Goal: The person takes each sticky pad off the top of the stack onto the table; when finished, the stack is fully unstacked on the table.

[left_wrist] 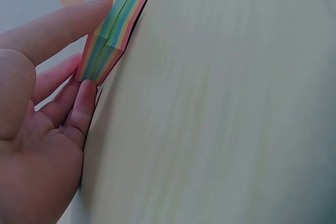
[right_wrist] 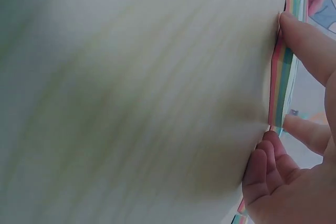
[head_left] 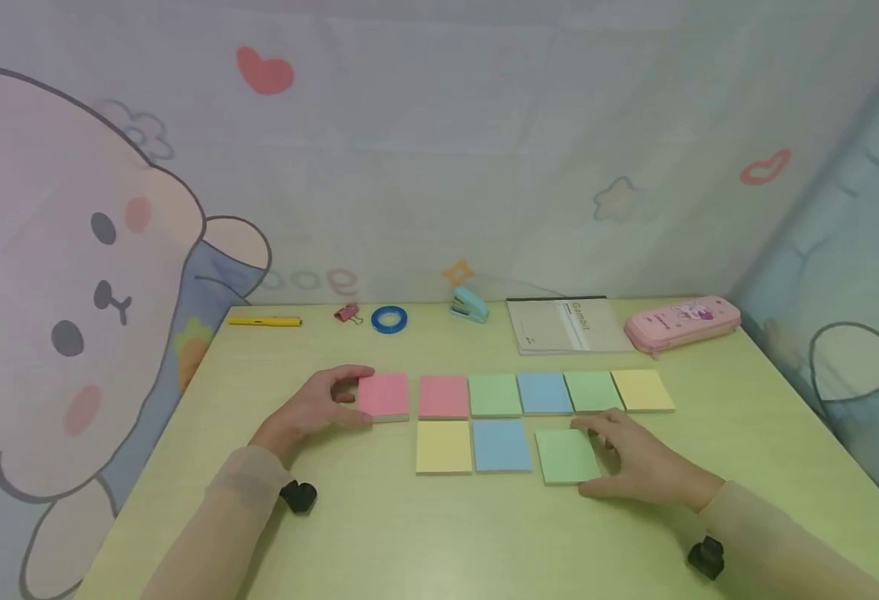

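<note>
My left hand (head_left: 317,407) grips a thick pink sticky note stack (head_left: 383,395) by its left side, thumb near the front corner and index finger at the back. Striped coloured edges of that stack (left_wrist: 107,40) show in the left wrist view. My right hand (head_left: 637,458) holds a green sticky note pad (head_left: 565,456) between thumb and fingers at its right side. Left of this pad lie a blue pad (head_left: 501,445) and a yellow pad (head_left: 443,447). Behind them runs a row: a pink pad (head_left: 442,397), green, blue, green, then a yellow pad (head_left: 643,391).
Along the table's back stand a yellow pen (head_left: 265,322), a pink binder clip (head_left: 347,312), blue tape (head_left: 389,319), a light blue stapler (head_left: 470,306), a notebook (head_left: 568,326) and a pink pencil case (head_left: 682,323). A printed curtain (head_left: 424,150) hangs behind the table.
</note>
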A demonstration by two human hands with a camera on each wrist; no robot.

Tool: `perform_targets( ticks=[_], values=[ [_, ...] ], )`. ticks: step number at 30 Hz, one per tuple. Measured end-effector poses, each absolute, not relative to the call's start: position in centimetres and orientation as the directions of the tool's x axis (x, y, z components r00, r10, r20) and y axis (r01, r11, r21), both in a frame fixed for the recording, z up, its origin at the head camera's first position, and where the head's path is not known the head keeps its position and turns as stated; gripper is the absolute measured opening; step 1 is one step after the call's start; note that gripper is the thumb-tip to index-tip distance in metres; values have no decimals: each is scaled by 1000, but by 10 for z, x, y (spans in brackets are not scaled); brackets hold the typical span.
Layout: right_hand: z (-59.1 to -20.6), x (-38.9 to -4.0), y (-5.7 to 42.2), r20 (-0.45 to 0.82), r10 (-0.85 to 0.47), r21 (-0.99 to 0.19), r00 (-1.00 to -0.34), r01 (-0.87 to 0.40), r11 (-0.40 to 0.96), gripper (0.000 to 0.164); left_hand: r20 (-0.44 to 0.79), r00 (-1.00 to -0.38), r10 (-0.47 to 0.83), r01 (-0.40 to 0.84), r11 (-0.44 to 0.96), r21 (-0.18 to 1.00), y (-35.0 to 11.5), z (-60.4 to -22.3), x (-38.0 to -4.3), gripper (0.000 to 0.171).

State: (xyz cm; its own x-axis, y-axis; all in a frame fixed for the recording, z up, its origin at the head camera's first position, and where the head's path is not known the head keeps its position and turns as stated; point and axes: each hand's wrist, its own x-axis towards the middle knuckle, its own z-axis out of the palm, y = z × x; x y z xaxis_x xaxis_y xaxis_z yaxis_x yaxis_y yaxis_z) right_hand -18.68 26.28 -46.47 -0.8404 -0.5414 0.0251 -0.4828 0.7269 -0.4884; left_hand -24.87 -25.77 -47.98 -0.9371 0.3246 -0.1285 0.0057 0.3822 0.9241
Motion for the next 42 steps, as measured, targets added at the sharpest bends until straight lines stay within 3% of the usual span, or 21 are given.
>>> perform_targets(
  ticks=[11, 42],
  values=[
    [-466, -188, 272, 92, -539, -508, -837, -505, 698, 80, -135, -941, 310, -2, 395, 919, -258, -480, -250, 81],
    [-466, -198, 263, 84, -507, -504, -858, -475, 721, 81, -130, -936, 327, 3, 377, 926, -257, -480, -249, 81]
  ],
)
